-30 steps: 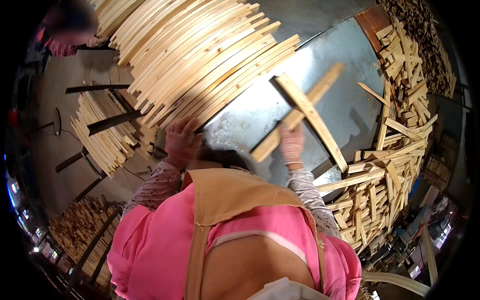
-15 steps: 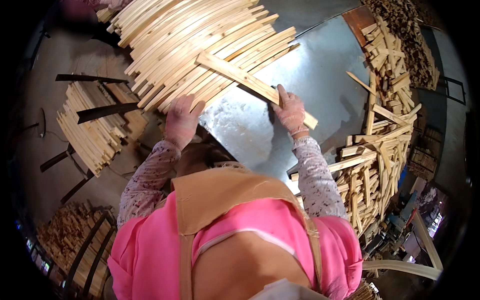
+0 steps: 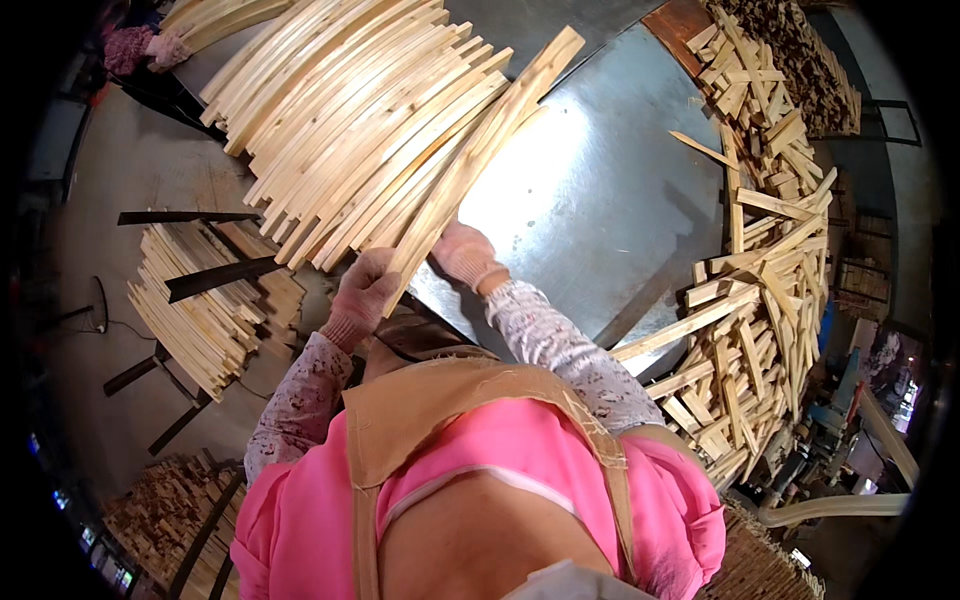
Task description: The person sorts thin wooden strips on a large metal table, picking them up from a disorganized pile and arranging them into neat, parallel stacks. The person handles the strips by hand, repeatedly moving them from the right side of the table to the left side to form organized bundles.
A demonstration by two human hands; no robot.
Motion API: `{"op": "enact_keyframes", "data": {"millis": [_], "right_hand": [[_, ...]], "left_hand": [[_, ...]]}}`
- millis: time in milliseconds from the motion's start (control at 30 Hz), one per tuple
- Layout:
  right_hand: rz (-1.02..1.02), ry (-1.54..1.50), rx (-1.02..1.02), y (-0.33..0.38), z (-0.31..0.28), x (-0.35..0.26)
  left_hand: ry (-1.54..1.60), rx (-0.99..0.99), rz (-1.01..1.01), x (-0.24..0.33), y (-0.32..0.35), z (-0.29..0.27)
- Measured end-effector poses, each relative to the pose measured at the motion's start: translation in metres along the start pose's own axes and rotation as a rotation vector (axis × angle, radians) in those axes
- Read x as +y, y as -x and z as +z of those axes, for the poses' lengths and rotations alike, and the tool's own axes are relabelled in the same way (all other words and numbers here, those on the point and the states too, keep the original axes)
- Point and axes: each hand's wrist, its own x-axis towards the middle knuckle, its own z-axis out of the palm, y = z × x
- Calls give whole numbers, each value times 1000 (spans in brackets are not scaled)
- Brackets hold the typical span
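One long wooden strip (image 3: pixel 487 140) lies slanted along the right side of a row of similar strips (image 3: pixel 345 120) on a metal tabletop (image 3: pixel 600 170). Its near end is in my left hand (image 3: pixel 366 292), gloved in pink, fingers closed round it. Against the strip's right side, a little farther up, is my right hand (image 3: pixel 466 254), also gloved. The fingers of that hand curl in at the strip's edge and are partly hidden by it.
A heap of short wood pieces (image 3: pixel 745 370) runs along the table's right side. To the left, more strips (image 3: pixel 195 310) rest on a stand with dark metal bars (image 3: pixel 220 277). Another person's gloved hand (image 3: pixel 168 48) touches strips at the far left.
The strip has swung round from lying across the row to nearly in line with it. My right hand moved left, and my left hand closed on the near end.
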Motion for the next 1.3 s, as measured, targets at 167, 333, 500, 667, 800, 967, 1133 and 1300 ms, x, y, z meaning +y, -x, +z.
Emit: {"op": "enact_keyframes", "data": {"millis": [167, 333, 500, 667, 800, 967, 1133, 1300], "right_hand": [[-178, -171, 120, 7, -9, 30], [-96, -557, 216, 43, -16, 140], [314, -1099, 435, 86, -64, 153], [13, -1395, 346, 93, -62, 80], [144, -1460, 441, 46, -12, 123], [143, -1678, 476, 51, -22, 137], [211, -1995, 518, 66, -42, 139], [-260, -2199, 122, 83, -44, 159]], "left_hand": [[61, -25, -208, 39, -26, 19], [83, -33, -288, -13, -40, 56], [311, -73, -352, -8, -55, 108], [442, -198, -367, -27, -80, 146], [-268, -284, -101, -49, -87, 139], [-665, -252, 6, -45, -74, 96], [-883, -151, 263, -32, -54, 62], [-982, 16, 550, -19, -59, 52]]}}
